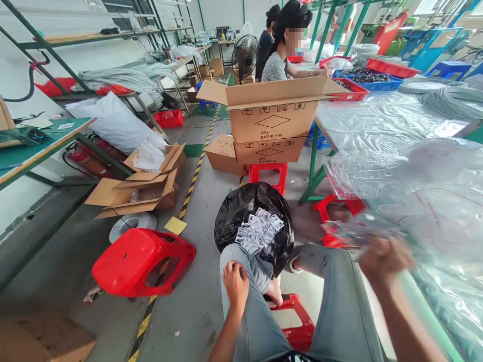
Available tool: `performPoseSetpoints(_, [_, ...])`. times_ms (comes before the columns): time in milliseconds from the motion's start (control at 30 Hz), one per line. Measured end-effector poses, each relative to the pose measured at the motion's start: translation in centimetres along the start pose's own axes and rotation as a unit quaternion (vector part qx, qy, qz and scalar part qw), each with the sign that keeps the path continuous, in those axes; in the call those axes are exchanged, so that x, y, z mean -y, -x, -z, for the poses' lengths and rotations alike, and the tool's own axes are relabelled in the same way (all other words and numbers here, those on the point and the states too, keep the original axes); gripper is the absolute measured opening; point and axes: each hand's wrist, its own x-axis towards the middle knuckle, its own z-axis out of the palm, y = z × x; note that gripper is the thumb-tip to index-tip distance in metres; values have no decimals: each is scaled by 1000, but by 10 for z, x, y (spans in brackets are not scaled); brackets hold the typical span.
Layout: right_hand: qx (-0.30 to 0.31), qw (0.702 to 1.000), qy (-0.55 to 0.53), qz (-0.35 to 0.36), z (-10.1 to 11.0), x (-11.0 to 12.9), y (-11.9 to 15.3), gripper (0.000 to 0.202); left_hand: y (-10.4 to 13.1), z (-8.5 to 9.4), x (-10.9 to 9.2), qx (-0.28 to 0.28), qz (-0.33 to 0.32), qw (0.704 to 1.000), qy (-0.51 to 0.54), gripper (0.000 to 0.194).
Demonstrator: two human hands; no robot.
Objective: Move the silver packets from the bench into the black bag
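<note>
Starting from the left: the left hand [236, 282] is laid flat on the knee, holding nothing. Just ahead, a black bin bag [241, 211] full of small clear packets [259, 231] is seen. "C/NO: MADE IN CHINA" can be read on the stacked cartons [272, 120]. The right hand [383, 259], motion-blurred, is closed on the clear plastic sheeting [407, 201] at the near edge of the table [422, 306].

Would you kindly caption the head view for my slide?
Left hand rests on the denim-clad knee; blurred right hand grips clear plastic bags above a black bin bag.
</note>
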Motion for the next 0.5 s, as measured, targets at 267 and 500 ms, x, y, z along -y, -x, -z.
performPoseSetpoints(267, [292, 909, -116, -275, -166, 31, 78, 65, -92, 0, -10, 56, 9, 997, -58, 18])
performPoseSetpoints(500, [407, 811, -97, -408, -229, 33, 157, 60, -202, -47, -24, 31, 36, 991, -125, 79])
